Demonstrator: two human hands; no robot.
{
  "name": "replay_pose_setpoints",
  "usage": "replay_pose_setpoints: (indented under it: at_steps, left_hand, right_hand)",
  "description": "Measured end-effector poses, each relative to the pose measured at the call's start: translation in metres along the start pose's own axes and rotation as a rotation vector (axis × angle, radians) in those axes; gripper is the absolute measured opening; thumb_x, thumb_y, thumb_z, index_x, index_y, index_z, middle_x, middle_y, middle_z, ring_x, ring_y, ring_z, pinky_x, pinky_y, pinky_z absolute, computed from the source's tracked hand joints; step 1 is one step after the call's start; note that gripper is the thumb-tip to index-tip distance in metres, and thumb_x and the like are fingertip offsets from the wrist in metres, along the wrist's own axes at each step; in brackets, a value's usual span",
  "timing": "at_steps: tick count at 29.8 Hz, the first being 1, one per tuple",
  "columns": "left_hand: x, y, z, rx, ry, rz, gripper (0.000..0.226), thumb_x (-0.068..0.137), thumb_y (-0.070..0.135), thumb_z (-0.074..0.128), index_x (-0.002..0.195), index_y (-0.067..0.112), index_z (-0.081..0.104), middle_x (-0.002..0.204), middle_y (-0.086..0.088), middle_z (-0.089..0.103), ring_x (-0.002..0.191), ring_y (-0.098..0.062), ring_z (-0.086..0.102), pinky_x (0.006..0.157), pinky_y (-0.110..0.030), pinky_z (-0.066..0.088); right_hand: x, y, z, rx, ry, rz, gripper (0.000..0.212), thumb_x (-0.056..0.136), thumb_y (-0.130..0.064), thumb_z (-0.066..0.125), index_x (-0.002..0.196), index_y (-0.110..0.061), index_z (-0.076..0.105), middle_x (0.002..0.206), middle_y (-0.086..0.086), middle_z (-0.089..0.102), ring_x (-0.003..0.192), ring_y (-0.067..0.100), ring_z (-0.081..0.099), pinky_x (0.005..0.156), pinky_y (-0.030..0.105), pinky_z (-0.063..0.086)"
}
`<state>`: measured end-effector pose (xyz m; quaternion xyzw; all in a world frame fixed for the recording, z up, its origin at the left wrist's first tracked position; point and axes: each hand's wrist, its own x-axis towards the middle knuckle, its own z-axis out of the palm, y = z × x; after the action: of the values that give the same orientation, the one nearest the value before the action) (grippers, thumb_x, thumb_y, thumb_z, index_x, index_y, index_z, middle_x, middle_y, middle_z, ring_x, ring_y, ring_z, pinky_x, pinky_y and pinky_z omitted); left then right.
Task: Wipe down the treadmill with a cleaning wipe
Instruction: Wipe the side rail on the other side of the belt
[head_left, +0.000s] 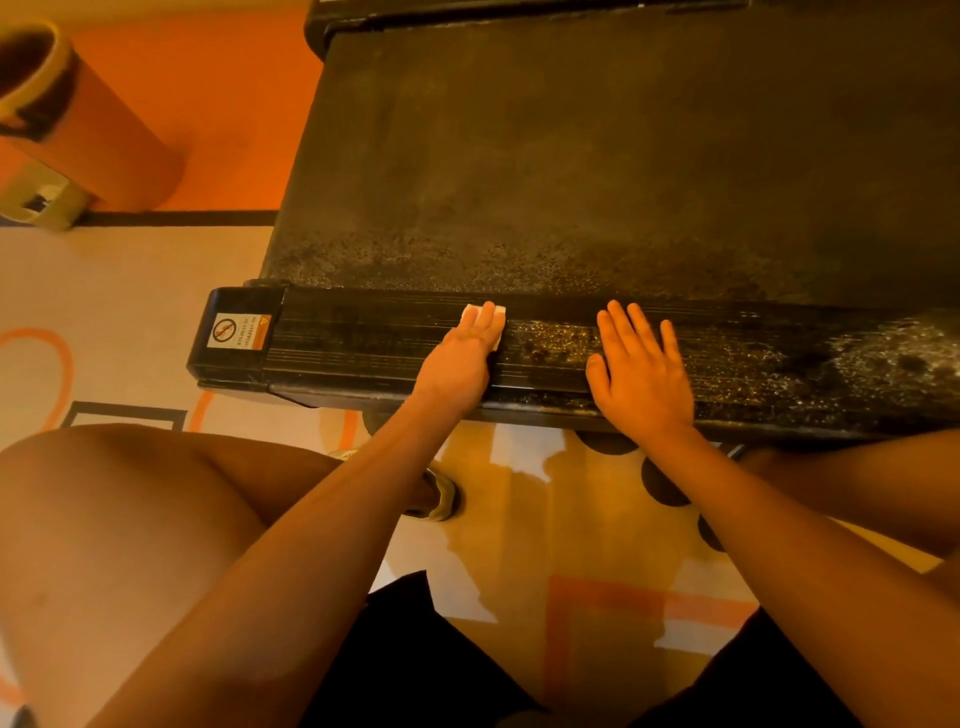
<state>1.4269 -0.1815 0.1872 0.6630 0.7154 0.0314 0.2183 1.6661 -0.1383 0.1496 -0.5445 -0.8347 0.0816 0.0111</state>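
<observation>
View from a person's head, looking down past bare arms and knees. At far left, an orange cylinder-shaped post (104, 130) stands on an orange and cream patterned floor (130, 270). Below it, the person's left knee (130, 519) fills the lower left corner.

A black treadmill (571, 156) takes up the upper middle and right, its dusty belt running away from the viewer. Its near side rail (363, 338) crosses the frame; at the rail's left end cap sits a small warning label (236, 331).

Further right, the left hand (467, 353) lies on the rail, fingers straight and together, pressing a white cleaning wipe (470, 313) flat against it. This grip is not clamped: the wipe is pinned under the fingers, its corners showing at the fingertips. Below the arm, a shoe (441, 493) rests on the floor, and black shorts (415, 665) show at the bottom.

Just to the right, apart from the wipe, the right hand (641, 374) rests palm down on the same rail, fingers apart and straight, holding nothing. Pale wet speckles (883, 353) cover the rail between the hands and out to the right edge
</observation>
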Motion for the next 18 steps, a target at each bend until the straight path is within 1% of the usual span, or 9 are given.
replay_pose_setpoints:
  at_steps: [3,5,7,9,13,16,18]
  left_hand:
    - [0.015,0.008,-0.005,0.006,-0.030,-0.023,0.074,0.097,-0.009,0.039,0.161,0.018,0.014,0.169,-0.005,0.006,0.154,-0.030,0.010,0.119,-0.043,0.027]
    - [-0.003,0.008,0.002,-0.025,-0.014,0.004,0.070,0.099,-0.005,0.038,0.160,0.018,0.014,0.168,-0.005,0.007,0.154,-0.031,0.009,0.119,-0.045,0.028]
    - [-0.029,0.006,0.011,-0.062,0.022,0.060,0.064,0.103,0.006,0.039,0.161,0.016,0.014,0.168,-0.005,0.009,0.155,-0.028,0.005,0.122,-0.045,0.023]
    - [-0.038,0.005,0.015,-0.087,0.011,0.062,0.061,0.105,0.020,0.037,0.161,0.015,0.013,0.168,-0.004,0.007,0.155,-0.024,0.000,0.125,-0.042,0.016]
    - [-0.010,0.017,0.008,-0.035,-0.029,0.040,0.065,0.107,0.039,0.035,0.161,0.014,0.010,0.168,-0.005,0.002,0.155,-0.024,-0.004,0.124,-0.039,0.007]
    - [-0.004,0.020,0.007,0.000,-0.033,0.050,0.066,0.107,0.042,0.033,0.161,0.012,0.008,0.168,-0.006,0.001,0.155,-0.026,-0.005,0.124,-0.040,0.007]
    - [-0.016,0.018,0.012,0.004,-0.021,0.070,0.065,0.108,0.041,0.032,0.161,0.012,0.008,0.168,-0.007,0.001,0.155,-0.025,-0.005,0.125,-0.040,0.008]
  right_hand:
    - [0.000,0.000,0.000,0.008,0.000,0.000,0.066,0.103,-0.046,0.015,0.159,-0.015,0.025,0.167,0.005,0.020,0.155,0.024,0.014,0.125,0.053,0.013]
    - [0.000,0.000,-0.001,0.014,-0.002,0.003,0.066,0.102,-0.047,0.014,0.159,-0.015,0.025,0.167,0.005,0.020,0.155,0.024,0.014,0.125,0.053,0.013]
    - [0.000,-0.001,-0.001,0.013,0.001,0.007,0.066,0.102,-0.047,0.014,0.159,-0.015,0.025,0.167,0.006,0.021,0.155,0.025,0.015,0.125,0.053,0.013]
    - [-0.001,-0.002,-0.001,0.005,-0.002,0.011,0.066,0.102,-0.047,0.015,0.159,-0.015,0.025,0.167,0.005,0.021,0.155,0.024,0.015,0.125,0.052,0.014]
    - [0.001,-0.001,-0.001,-0.013,-0.003,0.018,0.065,0.103,-0.046,0.017,0.159,-0.016,0.024,0.167,0.005,0.020,0.155,0.024,0.015,0.125,0.052,0.013]
    - [0.001,-0.002,0.000,-0.020,-0.005,0.017,0.065,0.103,-0.046,0.016,0.159,-0.015,0.024,0.167,0.005,0.021,0.155,0.024,0.015,0.125,0.052,0.013]
    - [0.000,-0.002,0.000,-0.009,0.001,0.017,0.065,0.103,-0.046,0.017,0.159,-0.015,0.026,0.166,0.006,0.022,0.154,0.025,0.016,0.124,0.052,0.015]
